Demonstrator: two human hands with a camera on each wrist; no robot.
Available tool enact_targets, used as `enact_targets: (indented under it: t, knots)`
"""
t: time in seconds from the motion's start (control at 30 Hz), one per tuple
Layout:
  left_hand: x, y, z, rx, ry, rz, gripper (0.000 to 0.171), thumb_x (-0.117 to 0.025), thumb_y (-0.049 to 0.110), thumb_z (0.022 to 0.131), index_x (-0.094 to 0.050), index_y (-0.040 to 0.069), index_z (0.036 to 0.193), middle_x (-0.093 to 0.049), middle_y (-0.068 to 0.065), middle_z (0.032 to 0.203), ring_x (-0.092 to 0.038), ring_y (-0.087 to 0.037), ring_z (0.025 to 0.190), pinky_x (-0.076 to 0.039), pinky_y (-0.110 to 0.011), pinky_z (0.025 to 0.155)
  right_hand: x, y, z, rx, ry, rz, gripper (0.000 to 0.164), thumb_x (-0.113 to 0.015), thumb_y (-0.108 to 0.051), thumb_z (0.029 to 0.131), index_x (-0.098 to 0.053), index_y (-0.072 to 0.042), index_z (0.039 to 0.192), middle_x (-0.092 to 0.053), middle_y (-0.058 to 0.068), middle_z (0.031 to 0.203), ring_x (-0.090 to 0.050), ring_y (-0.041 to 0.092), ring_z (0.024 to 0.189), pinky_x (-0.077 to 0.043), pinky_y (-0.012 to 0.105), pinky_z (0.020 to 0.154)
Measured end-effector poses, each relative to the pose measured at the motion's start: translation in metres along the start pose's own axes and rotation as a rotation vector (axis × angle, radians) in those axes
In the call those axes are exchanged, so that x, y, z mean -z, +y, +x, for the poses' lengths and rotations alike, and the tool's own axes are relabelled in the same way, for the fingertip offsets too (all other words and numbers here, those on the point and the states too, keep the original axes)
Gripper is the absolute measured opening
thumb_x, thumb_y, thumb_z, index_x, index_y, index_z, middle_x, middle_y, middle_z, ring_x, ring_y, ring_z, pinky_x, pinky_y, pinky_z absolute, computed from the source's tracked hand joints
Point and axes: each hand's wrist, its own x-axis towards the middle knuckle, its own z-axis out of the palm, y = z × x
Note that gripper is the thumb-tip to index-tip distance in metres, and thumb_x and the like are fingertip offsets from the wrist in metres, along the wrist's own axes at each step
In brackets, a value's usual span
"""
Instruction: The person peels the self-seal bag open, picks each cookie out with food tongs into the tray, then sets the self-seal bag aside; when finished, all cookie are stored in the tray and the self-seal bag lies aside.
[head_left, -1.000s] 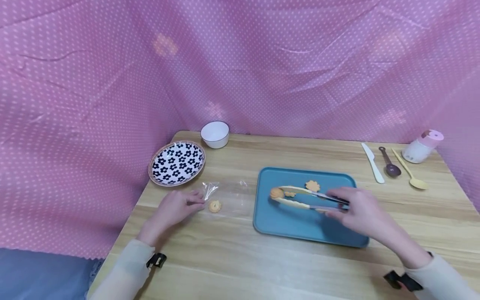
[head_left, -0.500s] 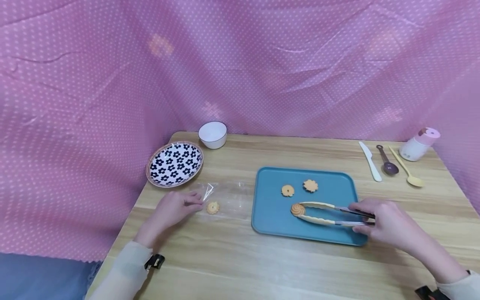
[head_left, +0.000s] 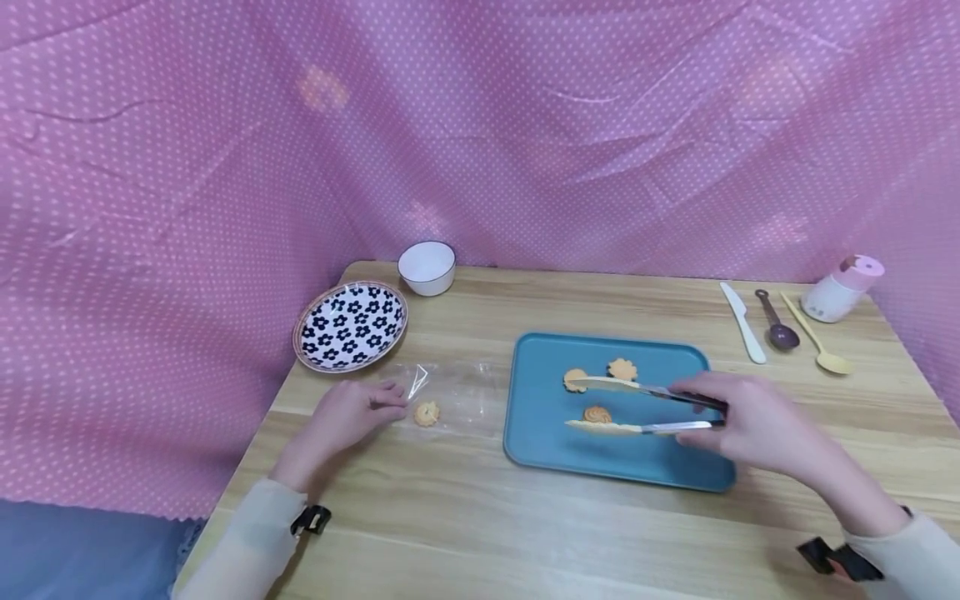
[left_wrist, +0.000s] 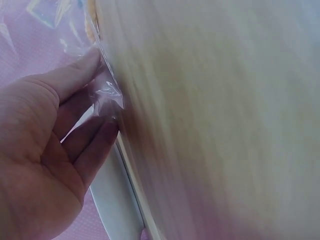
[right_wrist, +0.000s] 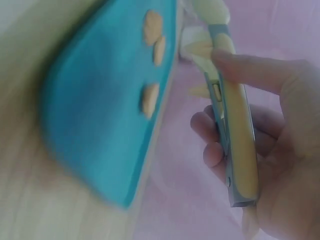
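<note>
My left hand [head_left: 352, 417] pinches the edge of a clear plastic bag [head_left: 461, 396] lying on the table; thumb and fingers meet at the film [left_wrist: 107, 95] in the left wrist view. A round cookie [head_left: 427, 414] shows inside the bag. My right hand [head_left: 753, 417] holds yellow-tipped tongs [right_wrist: 240, 135] above the blue tray [head_left: 555, 450], their arms spread with nothing gripped. On the tray lie a swirl cookie [head_left: 597, 413], partly behind the nearer tong arm, a ring-shaped cookie [head_left: 574, 377] partly covered by the farther arm, and a flower-shaped cookie [head_left: 622, 368].
A flower-patterned plate [head_left: 350, 327] and a white bowl [head_left: 427, 268] stand at the back left. At the back right lie a pale knife [head_left: 742, 322], a dark measuring spoon [head_left: 780, 329] and a yellow spoon [head_left: 825, 354], beside a pink-topped white container [head_left: 840, 292].
The tongs carried the swirl cookie from the tray's left side rightward and nearer, then let it go. They are now spread and lifted off it. My left hand has stayed at the bag.
</note>
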Motion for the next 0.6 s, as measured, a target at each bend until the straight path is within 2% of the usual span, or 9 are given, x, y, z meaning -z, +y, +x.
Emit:
enact_targets:
  t: [0.13,0.27,0.37,0.5,0.6]
  knots:
    - [0.0,0.001,0.001,0.007,0.008,-0.003,0.018,-0.077,0.043,0.088,-0.078,0.036,0.105,-0.068,0.002,0.136,-0.062,-0.029,0.133,-0.037,-0.062,0.12,-0.015,-0.011,0.035,0.053,-0.062,0.04,0.053,-0.092,-0.03,0.072,-0.074,-0.017,0.12,-0.076,-0.007,0.098,-0.06,0.003,0.073,-0.047,0.016,0.06]
    - [-0.003,0.0,0.004,-0.005,0.01,-0.005,0.018,-0.077,0.042,0.087,-0.078,0.037,0.105,-0.068,0.001,0.136,-0.063,-0.028,0.132,-0.038,-0.062,0.119,-0.033,-0.022,0.066,0.08,-0.13,0.067,0.047,-0.088,-0.033,0.078,-0.074,-0.022,0.121,-0.077,-0.005,0.11,-0.063,0.003,0.074,-0.049,0.018,0.061]
    - [-0.005,0.001,0.005,-0.002,0.01,-0.018,0.019,-0.077,0.043,0.087,-0.078,0.037,0.105,-0.068,0.001,0.136,-0.063,-0.027,0.132,-0.038,-0.061,0.12,-0.045,-0.031,0.086,0.122,-0.165,0.086,0.043,-0.086,-0.033,0.08,-0.074,-0.024,0.121,-0.077,-0.006,0.111,-0.065,0.004,0.077,-0.052,0.019,0.063]
    - [-0.004,0.001,0.002,-0.004,0.015,-0.016,0.018,-0.078,0.042,0.087,-0.078,0.036,0.104,-0.069,0.001,0.135,-0.064,-0.028,0.131,-0.038,-0.06,0.12,-0.059,-0.046,0.109,0.188,-0.197,0.11,0.043,-0.086,-0.032,0.081,-0.074,-0.02,0.12,-0.078,-0.003,0.111,-0.069,0.009,0.083,-0.055,0.022,0.07]
    - [-0.004,0.001,0.0,-0.015,0.027,0.001,0.017,-0.078,0.041,0.087,-0.078,0.037,0.103,-0.07,0.002,0.134,-0.064,-0.028,0.131,-0.039,-0.061,0.119,-0.069,-0.057,0.123,0.202,-0.227,0.143,0.042,-0.086,-0.031,0.08,-0.075,-0.019,0.119,-0.078,-0.002,0.111,-0.069,0.013,0.08,-0.055,0.024,0.068]
